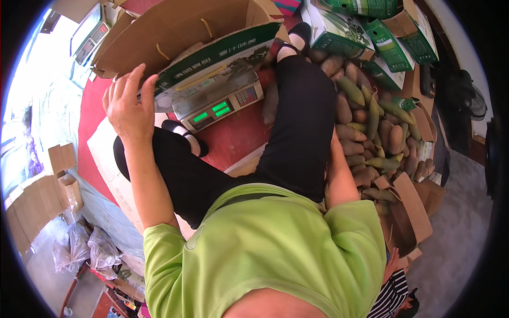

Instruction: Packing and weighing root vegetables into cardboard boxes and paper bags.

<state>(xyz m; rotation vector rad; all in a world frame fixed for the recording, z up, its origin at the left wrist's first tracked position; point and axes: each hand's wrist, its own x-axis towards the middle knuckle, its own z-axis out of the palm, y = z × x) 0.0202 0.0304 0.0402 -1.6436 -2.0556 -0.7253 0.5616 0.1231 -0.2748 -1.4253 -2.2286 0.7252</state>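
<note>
My left hand (129,103) is raised with fingers spread, touching the lower corner of a large open cardboard box (212,58) with a green printed side. That box stands on a metal weighing scale (220,103) with green lit digits. My right forearm reaches down behind my black-trousered leg toward a heap of brown and green oblong roots (371,132); the right hand itself is hidden by the leg. I sit in a green shirt with both legs stretched out on a red floor (236,135).
Several green-and-white cartons (366,26) are stacked at the top right. Open brown cardboard boxes (411,212) lie at the right and flat ones (37,204) at the left. Clear plastic bags (85,249) are at lower left. Another person in a striped top (395,297) is at the bottom right.
</note>
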